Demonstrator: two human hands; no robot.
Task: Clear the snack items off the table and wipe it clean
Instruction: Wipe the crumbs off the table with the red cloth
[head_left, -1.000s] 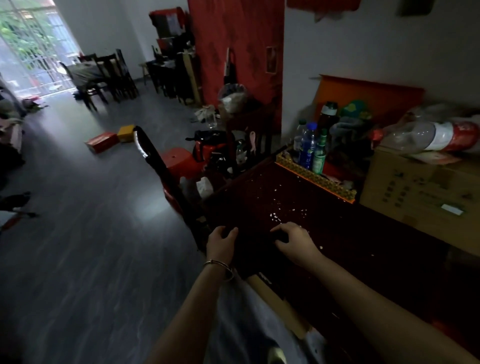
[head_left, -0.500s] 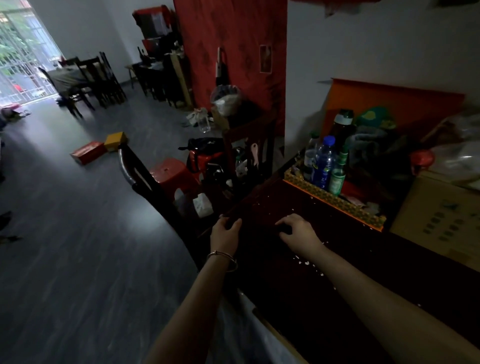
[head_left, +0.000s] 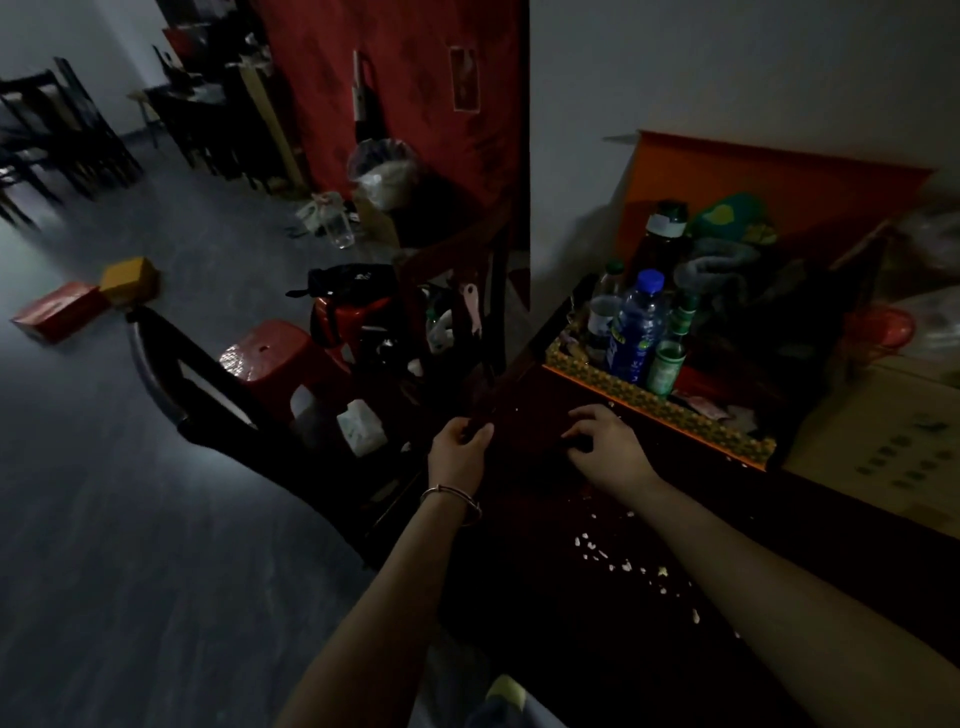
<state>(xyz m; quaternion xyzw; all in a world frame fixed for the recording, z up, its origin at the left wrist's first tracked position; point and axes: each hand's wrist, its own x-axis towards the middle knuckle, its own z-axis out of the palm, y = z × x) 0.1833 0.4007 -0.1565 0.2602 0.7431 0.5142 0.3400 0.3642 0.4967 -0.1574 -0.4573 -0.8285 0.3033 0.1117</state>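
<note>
A dark red table (head_left: 571, 654) runs along the wall, with white snack crumbs (head_left: 623, 564) scattered on it between my forearms. A dark cloth (head_left: 524, 441), hard to make out in the dim light, lies at the table's far left corner. My left hand (head_left: 460, 457), with a bangle on the wrist, pinches the cloth's edge at the table's left rim. My right hand (head_left: 605, 447) rests on the cloth with curled fingers gripping it, just in front of the patterned tray (head_left: 660, 415).
The tray holds several bottles (head_left: 636, 332) and bags. A cardboard box (head_left: 883, 452) sits to its right. A dark chair (head_left: 208, 395) and a red stool (head_left: 280, 358) stand left of the table, with boxes (head_left: 57, 312) on the floor.
Both hands have slid along the table toward the tray at the far end. The crumbs that lay ahead of my right hand now lie behind it.
</note>
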